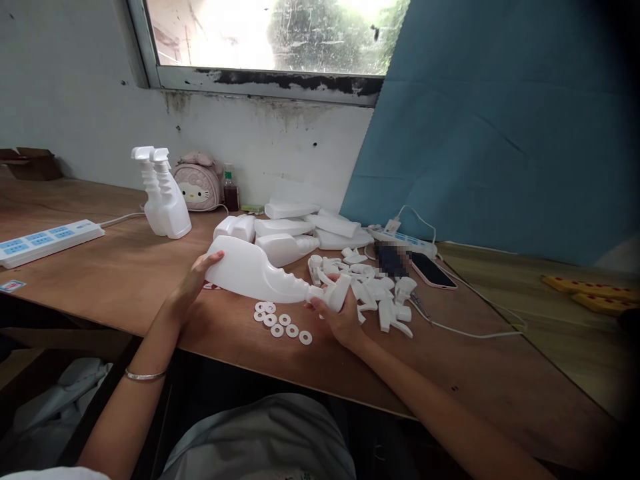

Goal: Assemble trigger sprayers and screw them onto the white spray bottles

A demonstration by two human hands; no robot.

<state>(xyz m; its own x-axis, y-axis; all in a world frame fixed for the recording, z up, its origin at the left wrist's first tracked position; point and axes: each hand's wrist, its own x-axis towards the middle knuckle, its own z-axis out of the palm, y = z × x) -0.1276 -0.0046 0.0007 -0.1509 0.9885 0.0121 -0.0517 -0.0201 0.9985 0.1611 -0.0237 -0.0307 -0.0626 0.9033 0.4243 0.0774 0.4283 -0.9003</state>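
Bright daylight pouring in through speckled window [225, 37], blurred greenery [325, 40] beyond! Metal frame [180, 77] chipped, dark patches along lower edge. White wall [280, 153] stained beneath. Blue sheet [475, 140] sweeps across right side, slanting edge. Brown tabletop [120, 273] below, wood-grain surface [500, 283] alongside.

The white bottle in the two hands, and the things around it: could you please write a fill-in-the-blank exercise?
1. The left hand holds the bottle near its base, while a spray head is in the ____ hand.
2. The bracelet is worn on the ____ arm.
3. The bag beside the two standing spray bottles is coloured ____.

Missing words: right; left; pink.
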